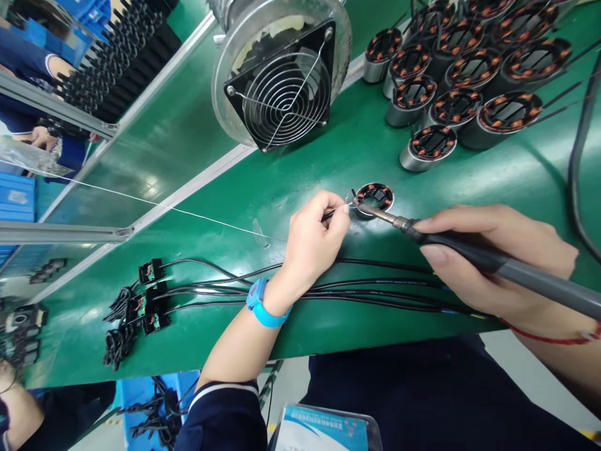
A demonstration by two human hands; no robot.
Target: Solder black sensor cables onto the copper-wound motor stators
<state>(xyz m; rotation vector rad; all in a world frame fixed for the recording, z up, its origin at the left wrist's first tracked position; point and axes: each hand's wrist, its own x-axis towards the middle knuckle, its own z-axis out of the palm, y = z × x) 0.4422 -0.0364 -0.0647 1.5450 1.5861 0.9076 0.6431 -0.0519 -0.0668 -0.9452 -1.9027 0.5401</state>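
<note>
My left hand (pixel 313 235), with a blue band at its wrist, pinches the end of a black cable (pixel 328 213) whose thin wires reach toward a motor stator (pixel 375 198). That stator has copper windings and stands on the green bench. A soldering iron (pixel 451 250) is in my right hand (pixel 502 250), gripped like a pen. Its metal tip lies over the near rim of the stator, close to my left fingertips. Whether the tip touches the wires, I cannot tell. A thin pale strand (pixel 206 219) runs from the upper left toward my left hand.
Several more stators (pixel 428 148) crowd the back right. A round fan with a wire guard (pixel 286 103) stands at the back. Black cables (pixel 375 295) with small open boxes (pixel 150 270) lie under my left forearm. Other people's hands (pixel 43 138) show at far left.
</note>
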